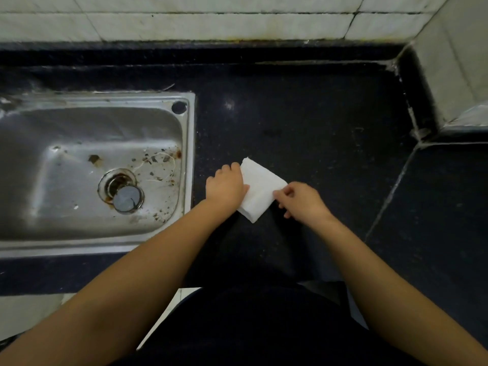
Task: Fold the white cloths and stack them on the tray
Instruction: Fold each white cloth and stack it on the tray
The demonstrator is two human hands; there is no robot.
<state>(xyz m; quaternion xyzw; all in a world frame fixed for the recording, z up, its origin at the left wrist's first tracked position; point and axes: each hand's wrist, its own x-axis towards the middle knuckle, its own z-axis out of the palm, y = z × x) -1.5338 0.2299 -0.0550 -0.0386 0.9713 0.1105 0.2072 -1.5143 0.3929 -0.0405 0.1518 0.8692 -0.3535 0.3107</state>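
Both forearms reach over the dark desk [317,122]. A folded white cloth [260,190] lies flat on it, right of the steel sink [188,154]. Her left hand [225,184] presses its left edge, fingers curled; the right hand [301,199] pinches its right corner.

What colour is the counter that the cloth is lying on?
Black, faintly speckled. The counter shows best in the head view, the only one.

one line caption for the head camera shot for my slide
Both hands, left and right, press a folded white cloth on a dark counter beside a steel sink.
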